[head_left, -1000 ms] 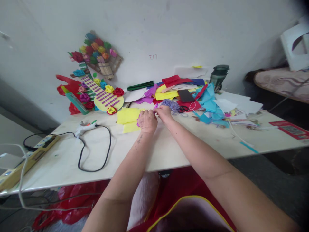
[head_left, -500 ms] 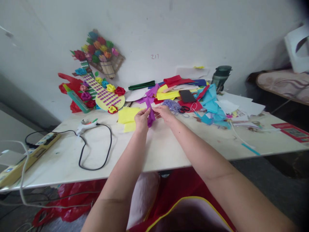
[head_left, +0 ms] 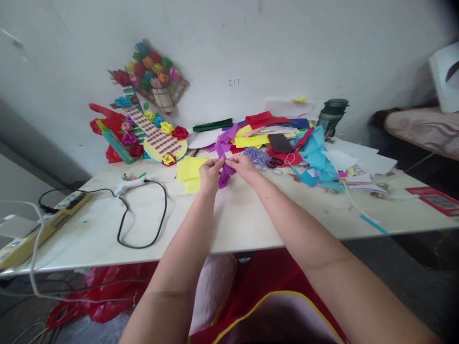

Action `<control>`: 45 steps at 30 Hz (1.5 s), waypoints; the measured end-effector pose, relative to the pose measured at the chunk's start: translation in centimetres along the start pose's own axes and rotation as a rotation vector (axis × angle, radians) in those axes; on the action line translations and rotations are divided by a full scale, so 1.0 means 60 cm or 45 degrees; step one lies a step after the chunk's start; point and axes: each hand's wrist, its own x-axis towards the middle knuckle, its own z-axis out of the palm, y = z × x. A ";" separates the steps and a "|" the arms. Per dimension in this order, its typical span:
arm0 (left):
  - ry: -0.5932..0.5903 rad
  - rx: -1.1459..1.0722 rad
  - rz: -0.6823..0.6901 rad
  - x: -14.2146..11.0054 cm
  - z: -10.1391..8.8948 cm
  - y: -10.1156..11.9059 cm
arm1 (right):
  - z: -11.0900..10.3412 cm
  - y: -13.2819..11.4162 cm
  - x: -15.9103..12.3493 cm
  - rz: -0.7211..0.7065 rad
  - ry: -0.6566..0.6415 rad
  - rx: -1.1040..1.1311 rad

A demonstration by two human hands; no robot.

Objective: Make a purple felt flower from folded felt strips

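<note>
A strip of purple crepe paper (head_left: 224, 179) is gathered between my two hands above the table. My left hand (head_left: 210, 173) pinches its left side, thumb and fingertips closed. From the right, my right hand (head_left: 244, 167) has its fingertips closed on the same paper, almost touching the left. Whether a thread lies in the pinch is too small to tell. Yellow crepe paper (head_left: 189, 173) lies flat beside my left hand. Just beyond my right hand rests a loose heap of lilac yarn (head_left: 257, 155), with black-handled scissors (head_left: 275, 162) next to it.
A white glue gun (head_left: 128, 184) with a black cord lies at left, near a yellow power strip (head_left: 60, 217). Behind stand a flower-decorated paper guitar (head_left: 158, 138) and a green bottle (head_left: 122, 147). Further right are a phone (head_left: 279, 143), blue crepe paper (head_left: 313, 148) and a dark tumbler (head_left: 332, 117).
My fingertips have come closer together at the middle of the purple paper, the right hand shifting slightly left. The view has shifted a little; other things stay put.
</note>
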 end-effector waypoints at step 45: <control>-0.214 -0.226 -0.288 -0.001 -0.007 0.009 | -0.003 0.032 0.000 -0.397 -0.343 -1.500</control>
